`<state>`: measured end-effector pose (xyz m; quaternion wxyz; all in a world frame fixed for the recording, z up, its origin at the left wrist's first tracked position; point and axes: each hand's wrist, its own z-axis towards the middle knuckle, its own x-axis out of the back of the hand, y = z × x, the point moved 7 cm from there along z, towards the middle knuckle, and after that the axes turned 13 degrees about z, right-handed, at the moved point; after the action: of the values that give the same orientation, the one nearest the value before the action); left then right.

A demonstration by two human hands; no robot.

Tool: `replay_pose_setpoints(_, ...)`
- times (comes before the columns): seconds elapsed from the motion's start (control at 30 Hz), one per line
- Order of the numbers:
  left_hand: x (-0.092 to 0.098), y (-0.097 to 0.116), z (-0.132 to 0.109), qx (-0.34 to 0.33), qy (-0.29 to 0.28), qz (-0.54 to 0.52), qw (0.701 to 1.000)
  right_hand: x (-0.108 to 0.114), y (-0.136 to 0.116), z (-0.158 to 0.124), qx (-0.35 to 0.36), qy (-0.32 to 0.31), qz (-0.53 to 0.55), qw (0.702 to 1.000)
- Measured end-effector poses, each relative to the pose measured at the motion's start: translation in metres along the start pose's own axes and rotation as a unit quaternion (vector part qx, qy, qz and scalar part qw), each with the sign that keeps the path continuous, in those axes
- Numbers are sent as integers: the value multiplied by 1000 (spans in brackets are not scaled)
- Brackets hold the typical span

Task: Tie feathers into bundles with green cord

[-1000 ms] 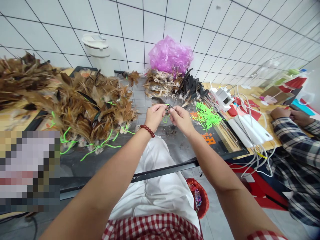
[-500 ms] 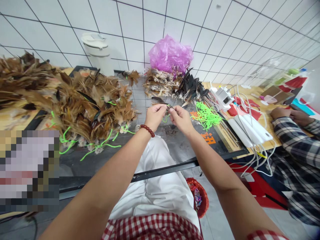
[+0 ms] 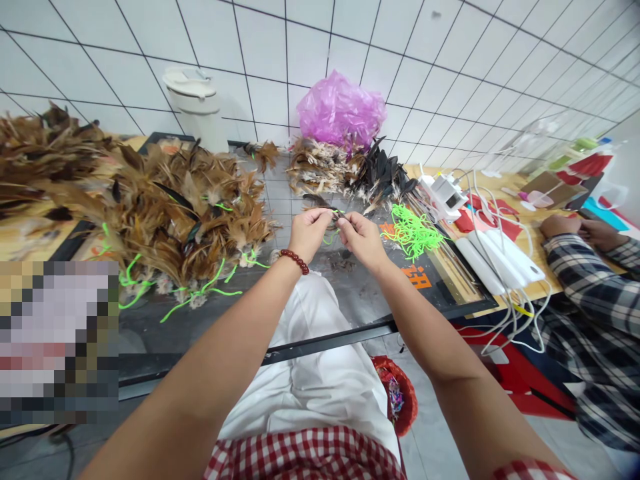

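My left hand (image 3: 311, 230), with a beaded bracelet at the wrist, pinches a small dark feather bundle (image 3: 316, 200) whose tips stick out beyond the fingers. Close against it, my right hand (image 3: 361, 237) is closed with thumb and forefinger together at the bundle's base. A bright green cord (image 3: 330, 238) loops down between the two hands; its ends are hidden by the fingers. Right of my hands lies a tangled heap of green cords (image 3: 413, 231). Beyond them are black feathers (image 3: 383, 170) and pale mottled feathers (image 3: 320, 167).
A big pile of brown feathers (image 3: 195, 213), some tied with green cord, covers the left side. At the wall stand a white lidded bin (image 3: 195, 103) and a pink plastic bag (image 3: 341, 110). White cables and a power strip (image 3: 500, 260) lie right, beside a co-worker's plaid sleeve (image 3: 595, 273).
Hardly anything differs. My fingers have shifted very slightly at the feather bundle, and both hands stay in the same place.
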<state>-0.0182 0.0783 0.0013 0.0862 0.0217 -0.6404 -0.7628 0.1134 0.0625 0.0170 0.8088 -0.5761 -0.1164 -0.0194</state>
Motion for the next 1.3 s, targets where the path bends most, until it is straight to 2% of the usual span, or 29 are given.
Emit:
replay_pose_setpoints(0.17,3,4,0,-32,13,33,999,0,-4,0,6,5,-20,1000)
replay_pose_setpoints(0.3,4,9,-1,-68,-1,101,993,1,-8,0,18,6,-54,998)
replay_pose_setpoints(0.5,8,25,-5,-186,10,244,952,4,-12,0,53,4,-115,992)
replay_pose_setpoints(0.67,9,29,-7,-210,10,304,929,5,-14,-1,55,-10,-136,989)
replay_pose_setpoints(0.8,9,31,-6,-213,-6,278,937,4,-17,-2,57,-30,-144,988)
replay_pose_setpoints(0.9,6,28,-3,-180,-43,216,959,5,-18,-2,64,-47,-128,989)
replay_pose_setpoints(1.0,2,21,-1,-97,-94,131,982,5,-15,-2,59,-70,-76,993)
replay_pose_setpoints(1.13,-6,14,-4,-31,-155,45,986,3,-6,-1,20,-83,7,996)
replay_pose_setpoints(1.3,-7,11,-4,-2,-139,-1,990,-1,-5,0,-19,-71,104,992)
